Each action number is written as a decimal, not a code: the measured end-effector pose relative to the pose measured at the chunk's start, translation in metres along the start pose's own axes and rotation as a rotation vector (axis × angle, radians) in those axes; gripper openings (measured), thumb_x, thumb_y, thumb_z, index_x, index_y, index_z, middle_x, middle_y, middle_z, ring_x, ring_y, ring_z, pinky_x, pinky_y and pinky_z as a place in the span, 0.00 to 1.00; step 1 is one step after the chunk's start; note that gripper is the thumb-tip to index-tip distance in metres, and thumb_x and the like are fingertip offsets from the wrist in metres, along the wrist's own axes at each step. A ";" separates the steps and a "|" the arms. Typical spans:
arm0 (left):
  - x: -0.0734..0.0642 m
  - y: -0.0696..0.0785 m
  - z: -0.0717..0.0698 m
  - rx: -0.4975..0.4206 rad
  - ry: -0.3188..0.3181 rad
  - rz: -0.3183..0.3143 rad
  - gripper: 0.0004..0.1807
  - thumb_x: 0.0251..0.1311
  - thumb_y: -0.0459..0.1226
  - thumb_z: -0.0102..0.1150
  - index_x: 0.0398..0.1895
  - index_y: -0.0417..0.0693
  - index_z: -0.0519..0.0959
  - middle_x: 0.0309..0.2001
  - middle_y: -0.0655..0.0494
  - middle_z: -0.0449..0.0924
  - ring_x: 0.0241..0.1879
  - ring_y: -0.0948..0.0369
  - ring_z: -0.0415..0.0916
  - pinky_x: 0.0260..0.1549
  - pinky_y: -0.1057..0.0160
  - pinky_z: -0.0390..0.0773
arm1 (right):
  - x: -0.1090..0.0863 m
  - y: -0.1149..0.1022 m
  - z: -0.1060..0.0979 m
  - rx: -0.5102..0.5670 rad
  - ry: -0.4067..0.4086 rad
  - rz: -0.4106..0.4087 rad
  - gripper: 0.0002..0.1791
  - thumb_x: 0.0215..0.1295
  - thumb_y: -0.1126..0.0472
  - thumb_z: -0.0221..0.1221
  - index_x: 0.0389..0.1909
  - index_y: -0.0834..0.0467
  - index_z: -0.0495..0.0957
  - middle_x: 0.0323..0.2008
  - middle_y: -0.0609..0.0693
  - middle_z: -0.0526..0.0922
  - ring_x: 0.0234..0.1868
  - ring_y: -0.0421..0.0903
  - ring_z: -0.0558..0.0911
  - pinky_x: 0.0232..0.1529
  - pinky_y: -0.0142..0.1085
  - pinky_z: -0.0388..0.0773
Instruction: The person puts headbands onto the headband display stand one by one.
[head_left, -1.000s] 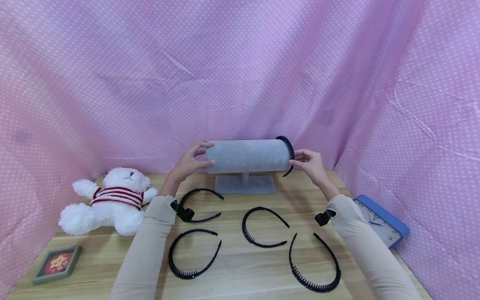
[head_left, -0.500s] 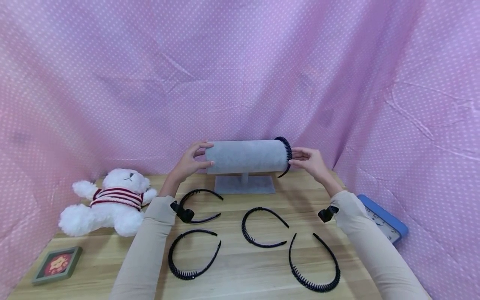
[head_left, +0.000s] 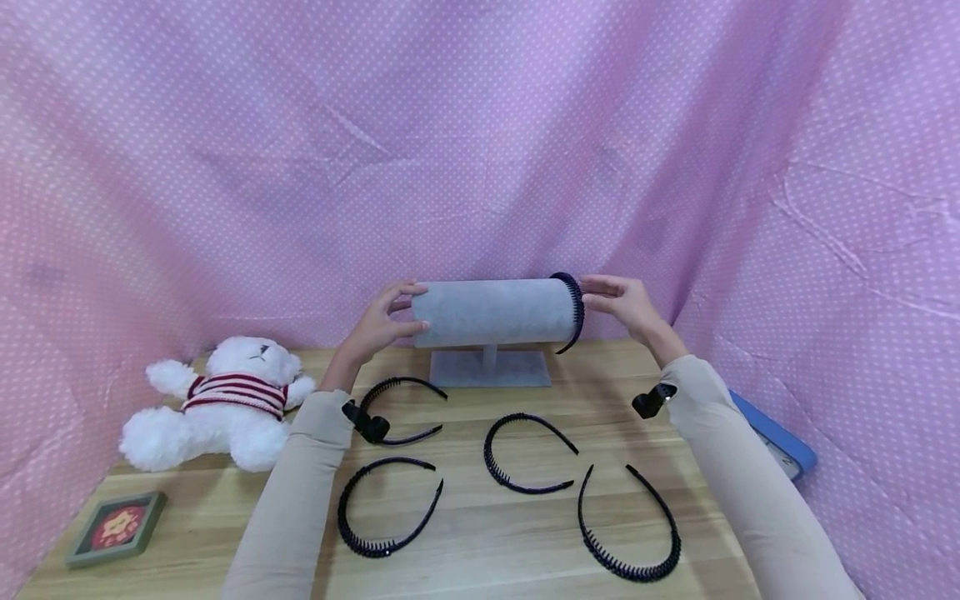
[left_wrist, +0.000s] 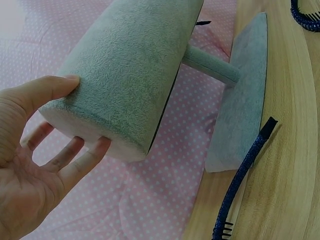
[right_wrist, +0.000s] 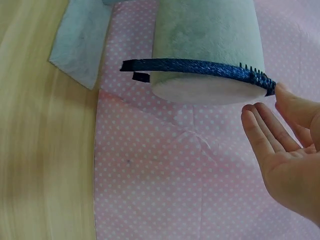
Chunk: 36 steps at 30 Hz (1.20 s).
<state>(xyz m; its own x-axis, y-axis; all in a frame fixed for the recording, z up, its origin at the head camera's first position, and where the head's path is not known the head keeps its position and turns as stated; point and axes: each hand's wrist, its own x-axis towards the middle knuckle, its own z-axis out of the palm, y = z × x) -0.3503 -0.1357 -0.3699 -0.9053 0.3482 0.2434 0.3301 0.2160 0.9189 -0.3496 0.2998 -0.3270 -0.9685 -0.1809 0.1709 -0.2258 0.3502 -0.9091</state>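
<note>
A grey plush-covered roll stand (head_left: 491, 312) stands at the back of the table, its cylinder lying level on a short post. At its left end my left hand (head_left: 382, 321) steadies it; in the left wrist view the thumb lies on the side and the fingers (left_wrist: 82, 162) on the end face. A dark toothed headband (right_wrist: 190, 67) sits around the right end of the cylinder, its two tips hanging below. Beside it my right hand (head_left: 622, 304) has its thumb at the headband's toothed part, with the fingers extended just off the end face.
Several more dark headbands lie on the wooden table (head_left: 517, 542), one (head_left: 532, 487) in the middle and one (head_left: 630, 575) at the right. To the left are a white teddy bear (head_left: 236, 417) and a small framed picture (head_left: 116, 529). A blue clock (head_left: 780, 437) leans at the right.
The headband has slid slightly left onto the cylinder's end. My right hand has moved from its lower front up toward its top, its grip loosened. The left hand stays in place.
</note>
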 end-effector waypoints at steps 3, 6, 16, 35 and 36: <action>0.000 0.001 -0.001 0.004 -0.001 0.000 0.33 0.63 0.33 0.69 0.71 0.47 0.69 0.82 0.51 0.47 0.76 0.40 0.55 0.51 0.46 0.86 | 0.007 -0.002 -0.004 -0.017 -0.042 0.039 0.28 0.73 0.63 0.60 0.72 0.62 0.69 0.70 0.62 0.73 0.58 0.32 0.80 0.63 0.28 0.76; 0.001 0.001 -0.001 0.008 -0.003 -0.008 0.33 0.63 0.33 0.69 0.71 0.47 0.69 0.82 0.52 0.47 0.76 0.41 0.55 0.52 0.44 0.84 | 0.013 -0.004 -0.008 0.000 -0.094 0.071 0.29 0.75 0.62 0.58 0.74 0.60 0.66 0.72 0.59 0.70 0.69 0.43 0.75 0.73 0.38 0.70; 0.003 0.003 -0.002 -0.005 0.005 -0.012 0.33 0.62 0.32 0.69 0.71 0.46 0.70 0.81 0.52 0.48 0.76 0.41 0.56 0.52 0.47 0.85 | 0.027 -0.005 -0.008 -0.003 -0.191 0.043 0.29 0.75 0.64 0.58 0.74 0.61 0.67 0.74 0.59 0.68 0.77 0.55 0.64 0.80 0.50 0.56; 0.001 0.000 -0.001 -0.001 -0.005 -0.004 0.33 0.63 0.32 0.68 0.71 0.48 0.70 0.82 0.53 0.47 0.77 0.42 0.55 0.52 0.42 0.84 | 0.033 -0.016 0.012 -0.152 -0.163 -0.038 0.26 0.69 0.65 0.64 0.67 0.63 0.75 0.70 0.62 0.73 0.77 0.56 0.64 0.77 0.52 0.62; 0.001 0.000 -0.001 0.001 -0.004 -0.003 0.33 0.63 0.32 0.69 0.71 0.48 0.70 0.82 0.53 0.48 0.76 0.42 0.55 0.52 0.42 0.84 | 0.033 -0.017 0.013 -0.154 -0.163 -0.036 0.26 0.69 0.65 0.65 0.67 0.63 0.75 0.70 0.62 0.73 0.77 0.57 0.64 0.77 0.51 0.61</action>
<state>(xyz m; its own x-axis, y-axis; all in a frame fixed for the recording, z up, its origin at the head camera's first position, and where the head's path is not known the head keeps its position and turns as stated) -0.3515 -0.1367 -0.3691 -0.9052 0.3515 0.2388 0.3272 0.2179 0.9195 -0.3765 0.2763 -0.3109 -0.9328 -0.3373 0.1273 -0.2853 0.4746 -0.8327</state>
